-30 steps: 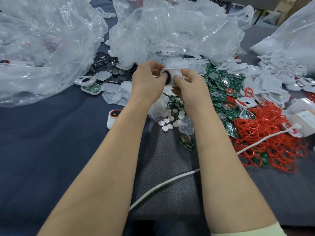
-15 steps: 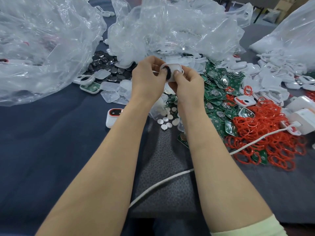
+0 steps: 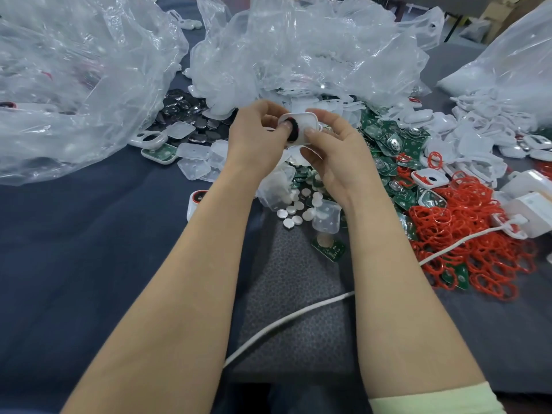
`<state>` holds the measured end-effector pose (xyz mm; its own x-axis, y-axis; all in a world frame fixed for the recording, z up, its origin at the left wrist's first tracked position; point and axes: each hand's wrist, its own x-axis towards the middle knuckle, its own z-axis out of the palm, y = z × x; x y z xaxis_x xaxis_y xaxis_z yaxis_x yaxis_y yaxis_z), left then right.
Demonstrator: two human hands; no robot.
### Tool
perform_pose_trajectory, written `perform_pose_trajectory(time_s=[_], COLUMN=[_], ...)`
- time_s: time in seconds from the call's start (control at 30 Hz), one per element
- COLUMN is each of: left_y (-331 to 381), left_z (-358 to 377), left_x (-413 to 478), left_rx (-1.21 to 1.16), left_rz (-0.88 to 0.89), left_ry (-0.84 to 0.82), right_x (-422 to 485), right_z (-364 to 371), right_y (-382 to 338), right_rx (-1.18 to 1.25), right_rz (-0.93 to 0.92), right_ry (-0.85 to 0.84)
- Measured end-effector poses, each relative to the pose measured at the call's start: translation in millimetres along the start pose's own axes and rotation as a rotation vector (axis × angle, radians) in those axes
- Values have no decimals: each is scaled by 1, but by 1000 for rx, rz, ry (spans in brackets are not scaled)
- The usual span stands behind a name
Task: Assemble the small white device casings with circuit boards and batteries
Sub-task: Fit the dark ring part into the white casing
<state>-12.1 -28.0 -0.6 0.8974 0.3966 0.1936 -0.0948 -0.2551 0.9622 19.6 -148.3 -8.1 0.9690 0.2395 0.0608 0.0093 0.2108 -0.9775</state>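
Head view: I have the white casing (image 3: 309, 125) held up at 12 o'clock, off the table (image 3: 74, 249), over the parts heap. Left hand (image 3: 257, 138) curls its fingers (image 3: 285, 125) round the near end, thumb pressing a dark round piece (image 3: 295, 135) into it. Right hand (image 3: 334, 153) pinches the other end, thumb on top. I judge this the seating step; whether the piece is a battery, I can't tell. Next needs even pressure till flush, then a green circuit board (image 3: 388, 144) from 2 o'clock.
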Motion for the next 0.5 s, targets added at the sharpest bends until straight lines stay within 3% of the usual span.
perform_pose_trajectory(time_s=[0.2,0.5], left_y=[0,3], left_z=[-1,0], left_x=[-1,-3], left_rx=[-22,109], left_rz=[-24,64], left_ry=[-16,-15], right_x=[-4,0], right_z=[-4,0], right_y=[-1,0], right_rx=[-378,-305], right_rz=[-207,-116], right_ry=[-8,88])
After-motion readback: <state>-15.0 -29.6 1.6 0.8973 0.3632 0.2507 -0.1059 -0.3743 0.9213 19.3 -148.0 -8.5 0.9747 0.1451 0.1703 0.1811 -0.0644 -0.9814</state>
